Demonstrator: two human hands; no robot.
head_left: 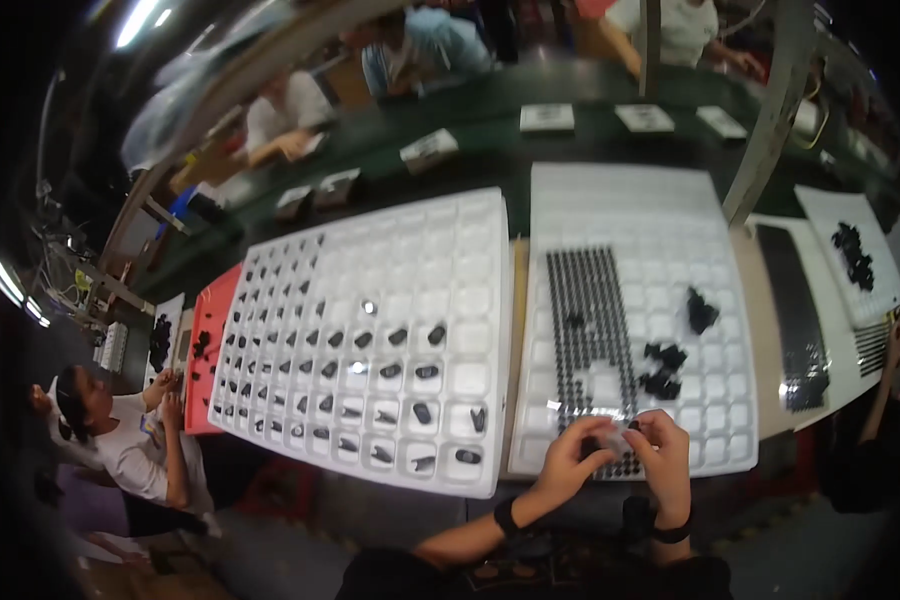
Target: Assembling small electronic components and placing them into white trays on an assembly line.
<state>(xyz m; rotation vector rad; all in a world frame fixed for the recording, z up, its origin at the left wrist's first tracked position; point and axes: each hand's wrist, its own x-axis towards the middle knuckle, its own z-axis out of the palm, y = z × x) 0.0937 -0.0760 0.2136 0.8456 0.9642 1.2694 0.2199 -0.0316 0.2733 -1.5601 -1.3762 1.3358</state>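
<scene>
Along a crowded workbench, two bare hands meet over a dotted black sheet

At far left, a co-worker [125,460] in a white top holds both hands near the bench's end, and light tubes [135,22] glow overhead. Next comes a red tray [196,412] with loose black bits, against a large white pocketed tray [400,265]; many of its pockets hold a small dark part. Behind, a dark green surface [500,105] runs across, carrying small flat boxes [546,118], with people along its far side.

Past a tan strip of bench [517,350] lies a second white tray [625,205]. The black sheet [585,290], set with rows of round pieces, lies on its left half; black clusters [662,372] sit to the sheet's right. Over the sheet's near end, the left hand [573,462] and right hand [664,455] bring their fingertips together, fingers bent; what they grasp, if anything, cannot be told.

Farther right stand a metal post [778,100], a long dark sheet [792,320] and another white tray [820,215] of black pieces. Grey floor [770,520] shows below.
</scene>
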